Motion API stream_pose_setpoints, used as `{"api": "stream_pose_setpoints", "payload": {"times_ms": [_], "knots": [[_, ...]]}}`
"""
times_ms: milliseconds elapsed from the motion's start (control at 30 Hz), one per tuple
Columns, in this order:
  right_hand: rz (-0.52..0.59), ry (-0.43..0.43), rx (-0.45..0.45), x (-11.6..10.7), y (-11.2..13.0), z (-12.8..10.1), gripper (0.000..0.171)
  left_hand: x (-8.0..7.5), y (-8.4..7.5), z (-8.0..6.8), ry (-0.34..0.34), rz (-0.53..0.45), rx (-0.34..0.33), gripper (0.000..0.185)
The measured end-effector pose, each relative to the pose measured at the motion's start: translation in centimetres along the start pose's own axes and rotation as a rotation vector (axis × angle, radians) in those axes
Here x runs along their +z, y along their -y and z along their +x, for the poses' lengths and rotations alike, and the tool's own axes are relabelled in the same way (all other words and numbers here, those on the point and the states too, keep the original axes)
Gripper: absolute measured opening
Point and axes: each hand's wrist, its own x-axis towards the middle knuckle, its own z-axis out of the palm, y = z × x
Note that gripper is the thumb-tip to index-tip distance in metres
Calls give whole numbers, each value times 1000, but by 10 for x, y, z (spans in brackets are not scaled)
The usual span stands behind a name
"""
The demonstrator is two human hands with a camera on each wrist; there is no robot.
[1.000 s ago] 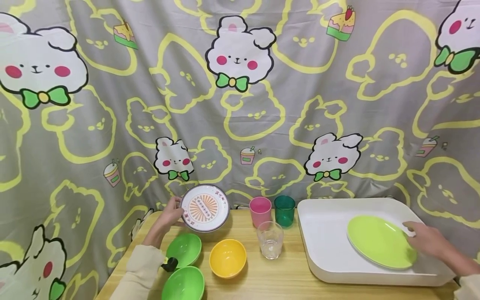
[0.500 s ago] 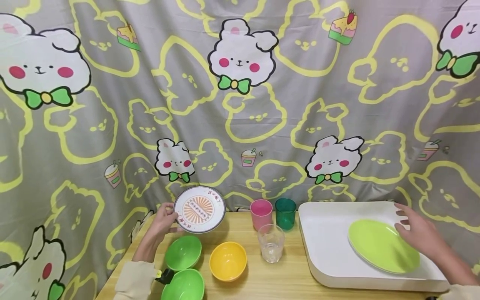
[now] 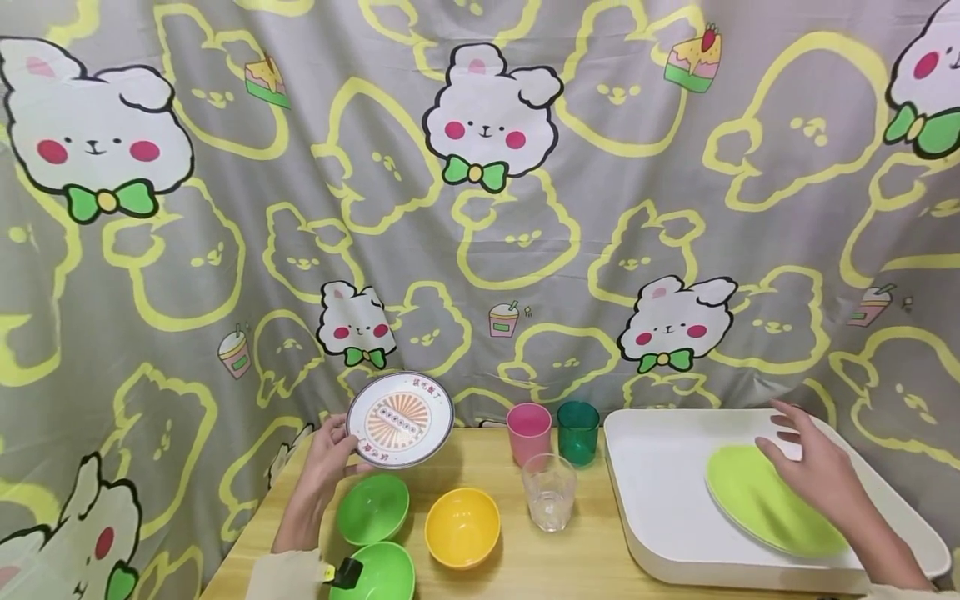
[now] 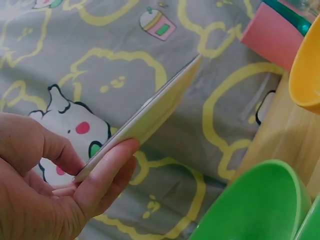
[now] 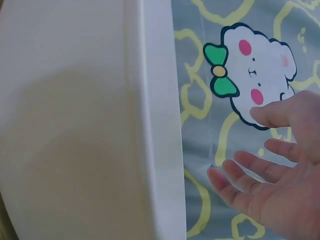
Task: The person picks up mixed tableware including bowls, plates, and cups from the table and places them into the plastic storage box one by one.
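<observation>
At the table's left, my left hand [image 3: 327, 454] pinches the near-left rim of a white plate [image 3: 400, 419] with an orange sunburst print and a dark edge. The plate is held up and tilted, its face toward the head camera. In the left wrist view, the plate [image 4: 150, 112] shows edge-on between thumb and fingers. My right hand [image 3: 813, 458] is over the white tray [image 3: 660, 492], fingers spread and holding nothing. Under it a lime-green oval plate [image 3: 772, 508] lies in the tray, partly covered by the hand and forearm. The right wrist view shows the hand [image 5: 270, 170] beyond the tray's rim.
Two green bowls [image 3: 372, 508] stand in front of the raised plate, beside a yellow bowl [image 3: 462, 528]. A pink cup [image 3: 528, 429], a dark green cup [image 3: 577, 433] and a clear glass [image 3: 549, 496] stand mid-table. A patterned curtain [image 3: 480, 233] hangs behind.
My right hand has let go of the lime-green plate's right edge and lifted up and left over the tray, fingers spreading. The left hand keeps the white plate raised, turning it slightly.
</observation>
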Motion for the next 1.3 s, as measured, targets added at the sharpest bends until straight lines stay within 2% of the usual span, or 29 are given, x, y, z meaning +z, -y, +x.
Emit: {"api": "stream_pose_setpoints", "payload": {"times_ms": [200,533,867,1067,1300], "knots": [[28,4,25,10,8,-5,65,3,3,-6,-6,-32,19,55],[118,-33,19,19,30,4,70,8,-1,-12,41,-89,11,58],[251,-45,54,32,67,8,73,26,-1,-14,77,-139,10,61],[324,-73,52,43,81,10,72,36,-5,-17,73,-139,29,57],[415,-80,60,51,97,9,71,51,-3,-19,116,-146,33,58]]}}
